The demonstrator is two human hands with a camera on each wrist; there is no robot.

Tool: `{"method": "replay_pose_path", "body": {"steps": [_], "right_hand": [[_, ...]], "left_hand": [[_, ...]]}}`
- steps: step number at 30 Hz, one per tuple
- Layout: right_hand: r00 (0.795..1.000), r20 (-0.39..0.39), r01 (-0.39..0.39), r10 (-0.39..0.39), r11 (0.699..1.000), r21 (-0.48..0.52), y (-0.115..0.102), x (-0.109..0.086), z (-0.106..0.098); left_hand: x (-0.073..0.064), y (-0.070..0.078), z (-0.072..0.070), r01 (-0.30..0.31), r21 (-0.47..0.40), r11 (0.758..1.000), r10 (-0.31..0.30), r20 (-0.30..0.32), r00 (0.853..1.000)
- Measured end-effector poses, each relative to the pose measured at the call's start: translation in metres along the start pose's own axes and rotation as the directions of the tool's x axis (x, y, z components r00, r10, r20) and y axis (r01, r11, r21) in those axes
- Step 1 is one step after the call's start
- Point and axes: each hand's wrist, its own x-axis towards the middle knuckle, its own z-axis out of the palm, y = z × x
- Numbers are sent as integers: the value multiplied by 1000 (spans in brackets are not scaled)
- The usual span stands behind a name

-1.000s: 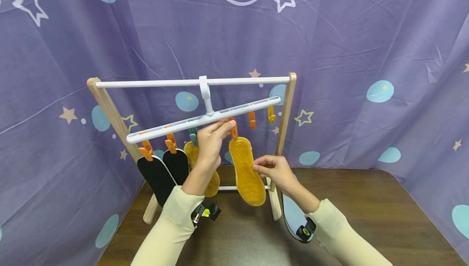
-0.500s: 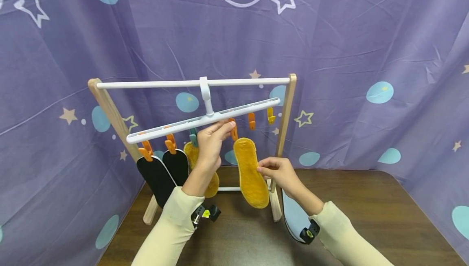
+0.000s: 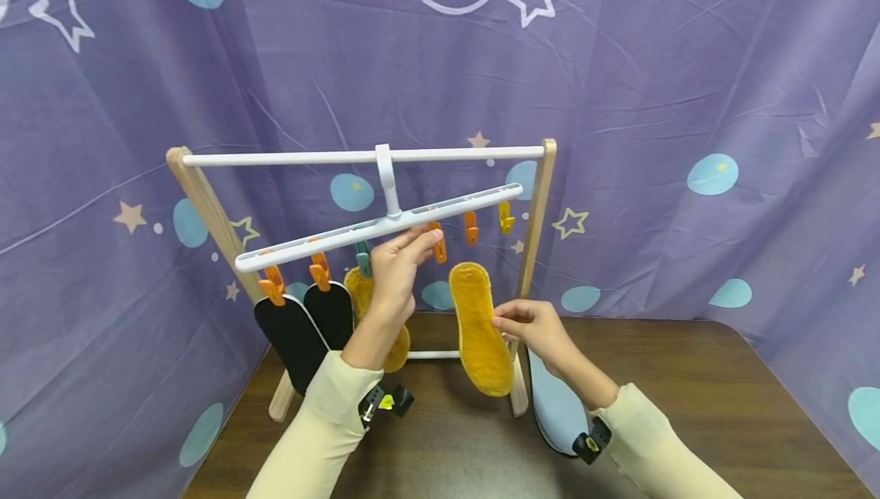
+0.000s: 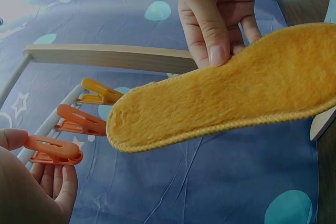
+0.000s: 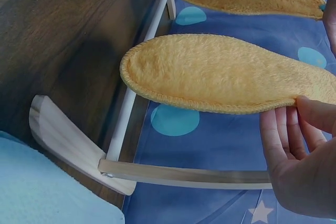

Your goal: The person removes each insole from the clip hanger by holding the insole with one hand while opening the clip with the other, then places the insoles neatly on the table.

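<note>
Head view: left hand (image 3: 396,273) pinches an orange clip (image 3: 439,245); right hand (image 3: 539,328) pinches the yellow insole (image 3: 479,331) by its edge, above the counter (image 3: 674,392), apart from the clip. Step judged: unclipping. Next move likely calls for carrying the insole clear, then releasing the clip.

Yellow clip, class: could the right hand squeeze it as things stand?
Probably not: the right hand pinches a golden insole, though nothing seems to block its way to the yellow clip.
</note>
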Motion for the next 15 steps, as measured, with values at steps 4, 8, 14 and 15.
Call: {"method": "replay_pose_path", "body": {"steps": [4, 8, 14, 15], "right_hand": [[1000, 7, -12, 12, 1000, 5, 2, -4, -3], [1000, 18, -18, 18, 1000, 8, 6, -7, -8], [1000, 21, -15, 15, 1000, -13, 9, -10, -16], [1000, 18, -18, 18, 1000, -18, 9, -10, -17]], "left_hand": [[0, -1, 1, -1, -3, 1000, 1, -3, 1000], [0, -3, 0, -1, 4, 1000, 1, -8, 1000], [0, -2, 0, -4, 14, 1000, 4, -11, 1000], [0, -2, 0, -7, 14, 1000, 7, -8, 1000]]}}
